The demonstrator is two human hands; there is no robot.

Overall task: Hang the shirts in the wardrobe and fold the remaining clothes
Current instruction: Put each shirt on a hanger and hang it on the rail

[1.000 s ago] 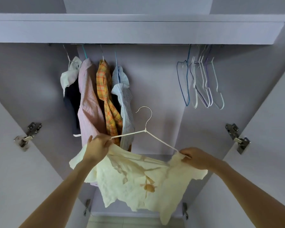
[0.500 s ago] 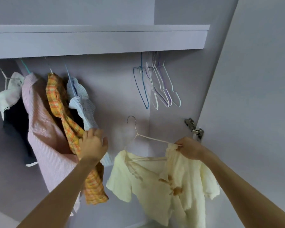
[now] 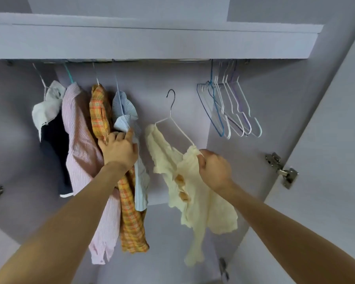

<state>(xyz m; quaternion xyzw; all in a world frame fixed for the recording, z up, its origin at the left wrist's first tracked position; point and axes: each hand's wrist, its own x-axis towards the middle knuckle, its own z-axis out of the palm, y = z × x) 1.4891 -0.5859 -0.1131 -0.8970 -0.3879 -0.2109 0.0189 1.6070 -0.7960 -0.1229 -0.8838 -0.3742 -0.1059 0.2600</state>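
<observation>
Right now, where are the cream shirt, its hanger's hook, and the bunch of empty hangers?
cream shirt (image 3: pixel 195 193): head view, on its front panel beside the buttons.
hanger's hook (image 3: pixel 173 99): head view, on the hook's curved metal top.
empty hangers (image 3: pixel 230 111): head view, on the wire shoulders mid-bunch.

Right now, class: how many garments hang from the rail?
4, side by side at the left: white-and-navy top, pink striped shirt, orange plaid shirt, pale blue shirt. Others may be hidden.

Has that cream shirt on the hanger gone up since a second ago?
Yes. The cream shirt on its hanger rose toward the rail; its hook now sits level with the empty hangers, not yet on the rail.
</observation>
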